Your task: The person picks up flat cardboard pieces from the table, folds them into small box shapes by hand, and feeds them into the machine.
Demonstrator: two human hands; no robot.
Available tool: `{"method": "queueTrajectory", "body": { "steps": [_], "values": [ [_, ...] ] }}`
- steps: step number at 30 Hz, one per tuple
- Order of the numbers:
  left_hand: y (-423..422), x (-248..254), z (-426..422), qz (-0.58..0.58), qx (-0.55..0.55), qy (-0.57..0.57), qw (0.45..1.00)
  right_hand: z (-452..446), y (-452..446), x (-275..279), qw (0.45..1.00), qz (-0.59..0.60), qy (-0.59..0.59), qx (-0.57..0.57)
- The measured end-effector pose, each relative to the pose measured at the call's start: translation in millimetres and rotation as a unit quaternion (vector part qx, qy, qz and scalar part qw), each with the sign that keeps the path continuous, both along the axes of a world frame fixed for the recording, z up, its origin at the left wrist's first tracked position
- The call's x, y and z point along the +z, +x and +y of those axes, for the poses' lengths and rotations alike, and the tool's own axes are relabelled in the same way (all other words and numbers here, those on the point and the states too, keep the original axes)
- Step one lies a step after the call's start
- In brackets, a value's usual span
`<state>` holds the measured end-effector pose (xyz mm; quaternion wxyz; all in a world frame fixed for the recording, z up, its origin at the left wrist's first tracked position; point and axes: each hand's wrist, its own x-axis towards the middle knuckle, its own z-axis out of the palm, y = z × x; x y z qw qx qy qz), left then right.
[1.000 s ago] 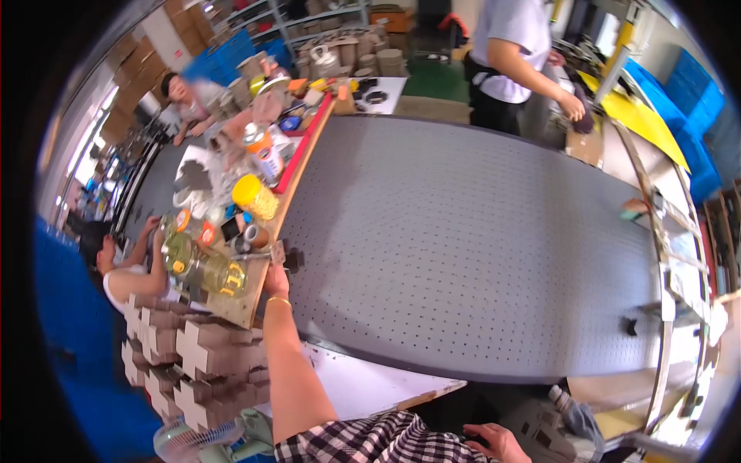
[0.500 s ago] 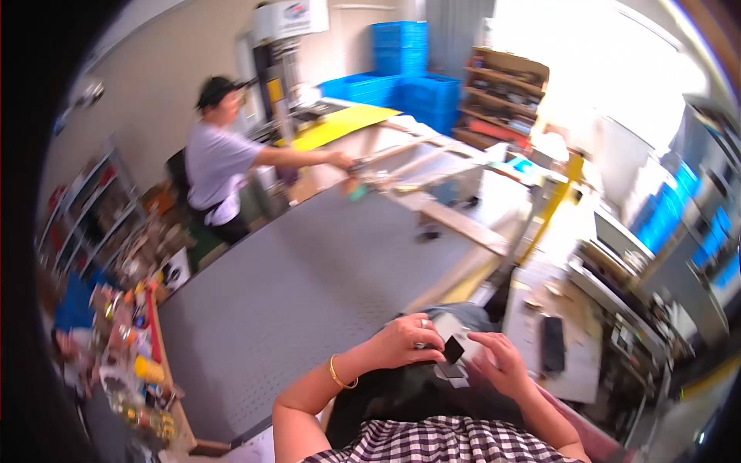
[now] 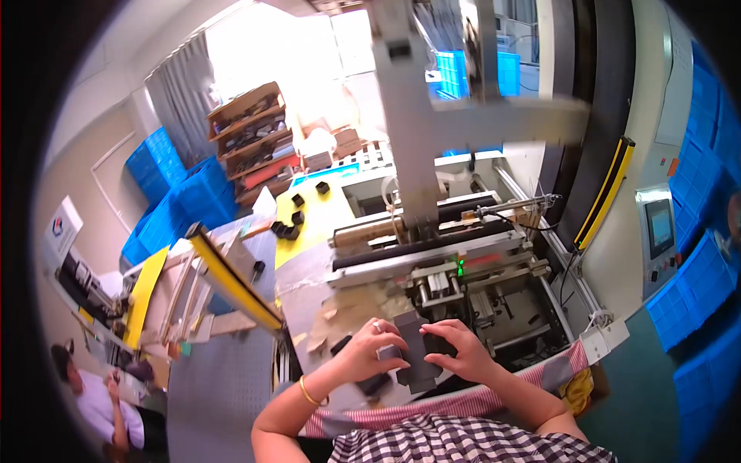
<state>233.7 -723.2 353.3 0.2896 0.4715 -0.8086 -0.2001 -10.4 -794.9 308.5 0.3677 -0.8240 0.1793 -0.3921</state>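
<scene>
Between my two hands, in front of my checked clothing, is a dark grey flat-sided piece with flaps [image 3: 417,351], perhaps a card box blank. My left hand [image 3: 369,353] grips its left edge with thumb and fingers, a ring on one finger and a gold bracelet on the wrist. On the opposite edge, my right hand [image 3: 463,349] holds the piece with thumb and fingertips. A machine [image 3: 432,270] with metal rails, clamps and a green light stands just beyond my hands. Small black boxes [image 3: 298,217] lie on a yellow sheet [image 3: 312,224] farther off.
Yellow-and-black upright bars [image 3: 606,193] flank the machine. A control screen [image 3: 660,224] is mounted at the right, beside stacked blue crates [image 3: 695,293]. A grey table [image 3: 216,378] lies left, with a co-worker [image 3: 108,409] beyond it. A striped cloth [image 3: 532,378] covers the near edge.
My view has swung right from the grey table to the machine. The held piece showed white and black parts earlier; now its dark grey side shows, with both hands gripping it.
</scene>
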Motion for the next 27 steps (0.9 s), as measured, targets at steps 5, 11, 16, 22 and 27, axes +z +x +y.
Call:
{"method": "queueTrajectory", "body": {
  "steps": [5, 11, 16, 22, 27],
  "values": [
    [6, -17, -93, 0.054, 0.024, -0.074, 0.996, -103, 6, 11, 0.989, 0.043, -0.137, -0.042],
    [64, -42, -268, 0.264, 0.078, 0.077, 0.958, -297, 67, -9, 0.981, -0.030, 0.180, 0.059],
    [71, 28, -335, 0.121, 0.115, -0.098, 0.981, -357, 85, 63, 1.000, 0.015, -0.007, -0.007],
    [53, 30, -306, 0.094, 0.169, -0.200, 0.960, -317, 85, 62, 0.948, -0.302, 0.053, -0.084],
    [63, -19, -139, 0.052, 0.029, -0.151, 0.987, -97, 62, -18, 0.997, -0.016, 0.057, 0.056]
  ]
}}
